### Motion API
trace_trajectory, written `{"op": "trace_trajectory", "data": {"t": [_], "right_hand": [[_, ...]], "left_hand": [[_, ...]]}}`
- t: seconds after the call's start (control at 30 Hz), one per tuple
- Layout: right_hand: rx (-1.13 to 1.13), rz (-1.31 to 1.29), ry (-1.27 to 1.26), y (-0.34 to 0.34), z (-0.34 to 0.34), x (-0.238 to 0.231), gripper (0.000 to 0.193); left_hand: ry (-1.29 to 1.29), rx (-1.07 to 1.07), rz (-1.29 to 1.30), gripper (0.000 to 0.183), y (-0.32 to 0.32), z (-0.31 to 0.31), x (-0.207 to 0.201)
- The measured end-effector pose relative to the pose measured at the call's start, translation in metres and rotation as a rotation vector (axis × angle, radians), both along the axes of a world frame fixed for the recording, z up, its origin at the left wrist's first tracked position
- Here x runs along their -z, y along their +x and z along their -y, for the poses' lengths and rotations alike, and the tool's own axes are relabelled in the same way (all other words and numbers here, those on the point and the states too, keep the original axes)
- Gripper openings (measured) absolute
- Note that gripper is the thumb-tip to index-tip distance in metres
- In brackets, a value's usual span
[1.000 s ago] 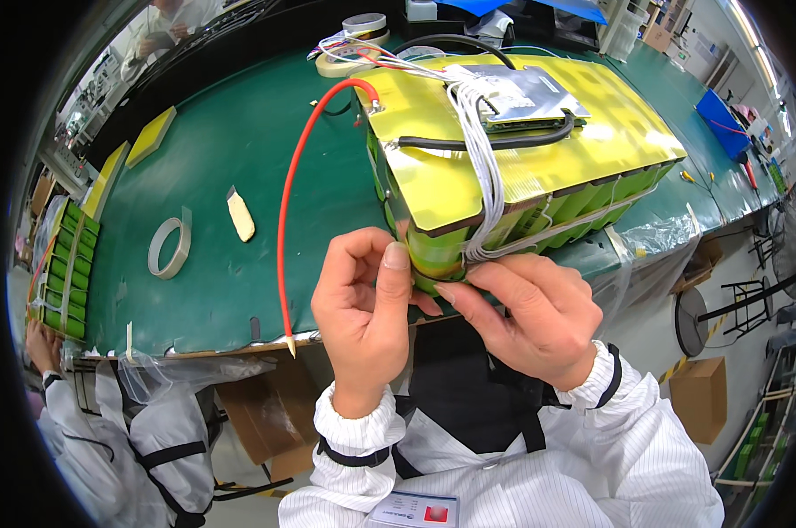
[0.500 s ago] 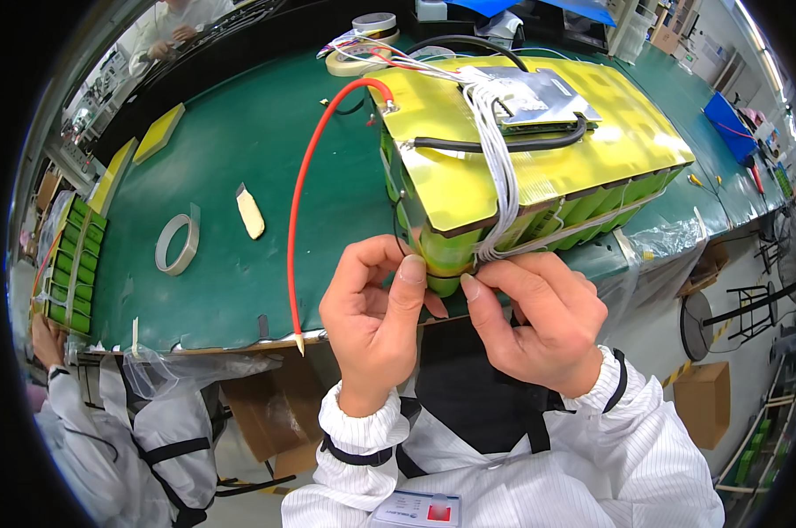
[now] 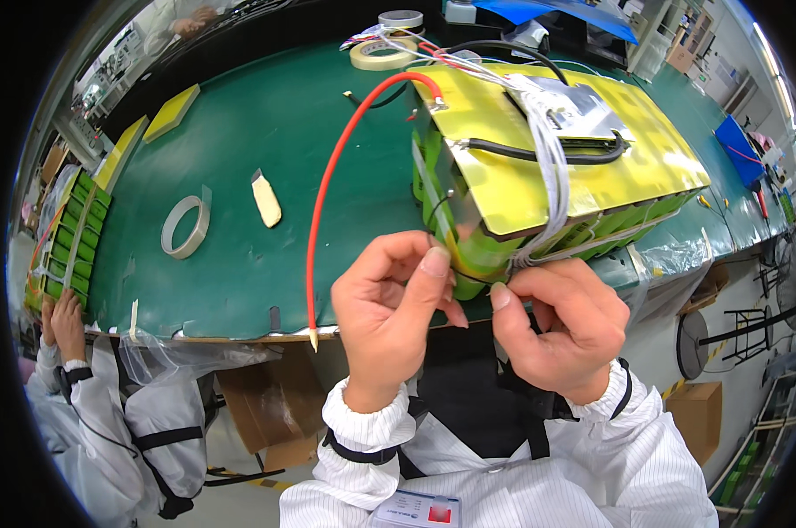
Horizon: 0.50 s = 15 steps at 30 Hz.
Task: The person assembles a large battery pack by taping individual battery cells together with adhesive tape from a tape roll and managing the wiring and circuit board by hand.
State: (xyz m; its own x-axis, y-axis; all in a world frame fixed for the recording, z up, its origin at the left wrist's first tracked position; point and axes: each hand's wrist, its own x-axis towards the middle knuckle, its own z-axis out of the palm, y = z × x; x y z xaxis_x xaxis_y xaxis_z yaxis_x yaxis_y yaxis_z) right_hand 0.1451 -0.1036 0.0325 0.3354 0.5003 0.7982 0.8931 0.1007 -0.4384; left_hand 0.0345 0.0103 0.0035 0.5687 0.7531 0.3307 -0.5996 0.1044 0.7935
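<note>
A large battery pack of green cells with a yellow top sheet (image 3: 486,195) stands at the bench's front edge. At its near left corner a thin black wire (image 3: 473,279) runs between my hands. My left hand (image 3: 385,312) is closed in a pinch on it beside that corner. Thumb and fingertips of my right hand (image 3: 567,327) pinch its other end, just below a bundle of white wires (image 3: 549,167). The fingertips partly hide the grip. From the pack's top a thick red cable (image 3: 327,180) arches down to the left, its tip hanging over the bench edge.
On the green bench (image 3: 239,282) lie a tape roll (image 3: 185,229), a blade with a cream-wrapped handle (image 3: 266,201) and yellow sheets (image 3: 171,114). More tape (image 3: 383,55) is behind. At far left a co-worker's hands (image 3: 63,321) touch another green pack (image 3: 74,238).
The pack and bench sit further right in view. My hands are slightly further apart, with the black wire stretched more visibly between them. A second co-worker's hand shows at the far-left pack.
</note>
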Motion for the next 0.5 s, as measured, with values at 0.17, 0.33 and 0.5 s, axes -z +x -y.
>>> {"op": "trace_trajectory", "data": {"t": [0.17, 0.33, 0.5], "right_hand": [[-0.033, -0.004, 0.002, 0.001, -0.001, 0.000, 0.013], [-0.075, -0.006, -0.006, 0.004, 0.001, 0.001, 0.014], [-0.077, 0.010, 0.006, 0.005, 0.001, 0.000, 0.012]], "left_hand": [[-0.119, 0.077, -0.104, 0.021, -0.001, -0.005, -0.011], [-0.186, 0.152, -0.099, 0.021, 0.000, -0.006, -0.010], [-0.258, 0.061, -0.055, 0.025, 0.003, 0.013, -0.013]]}}
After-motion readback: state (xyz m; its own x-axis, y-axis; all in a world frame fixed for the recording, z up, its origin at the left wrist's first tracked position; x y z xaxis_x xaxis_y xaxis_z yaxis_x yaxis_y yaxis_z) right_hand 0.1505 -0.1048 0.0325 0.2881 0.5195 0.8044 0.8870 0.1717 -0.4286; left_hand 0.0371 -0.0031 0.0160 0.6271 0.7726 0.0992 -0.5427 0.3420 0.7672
